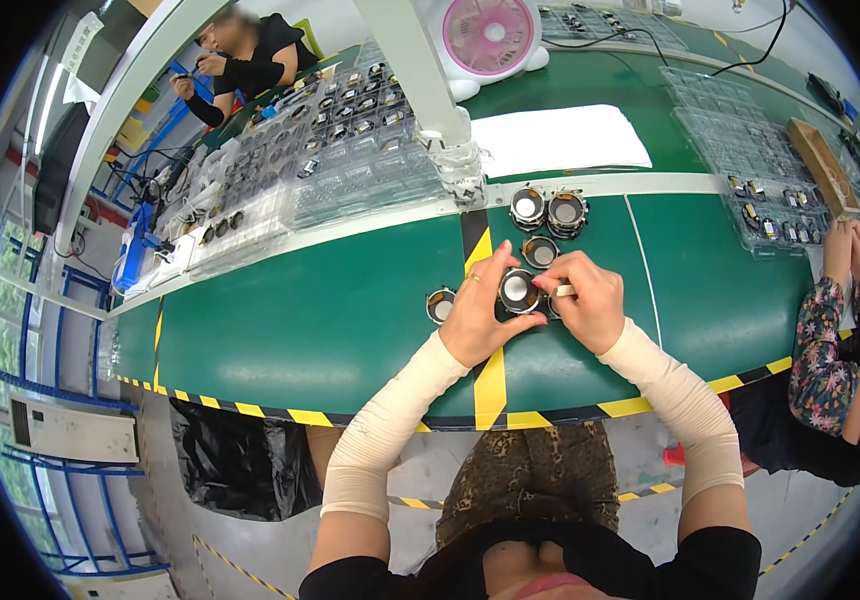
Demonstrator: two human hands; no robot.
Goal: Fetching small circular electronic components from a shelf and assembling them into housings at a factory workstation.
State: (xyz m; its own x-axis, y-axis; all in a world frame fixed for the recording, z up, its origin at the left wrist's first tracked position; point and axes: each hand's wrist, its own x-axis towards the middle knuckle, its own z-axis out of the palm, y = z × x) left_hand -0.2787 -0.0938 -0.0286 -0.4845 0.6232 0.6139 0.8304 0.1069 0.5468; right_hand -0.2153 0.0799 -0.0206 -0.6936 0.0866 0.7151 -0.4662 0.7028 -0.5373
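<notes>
My left hand (482, 310) is curved round a small round part (520, 291) with a black ring, a pale silver middle and a metallic rim. Its thumb and fingers grip the part's edge. Against the right side of that part, my right hand (593, 303) pinches a short, pale beige stick-like tool (564, 290). Another round part peeks out under the right fingers, mostly hidden. Just beyond my hands lies a similar round part (540, 252), and one more round part (440, 305) sits left of my left hand. Farther back stand two stacks of these, a left stack (527, 207) and a right stack (568, 209).
A green bench (300, 330) has a black-and-yellow taped edge. Behind a white rail are a metal post (420, 70), clear trays of parts (360, 190), white sheets (560, 138) and a pink-white fan (490, 38). Co-workers sit at far left and right; a wooden box (822, 165) stands right.
</notes>
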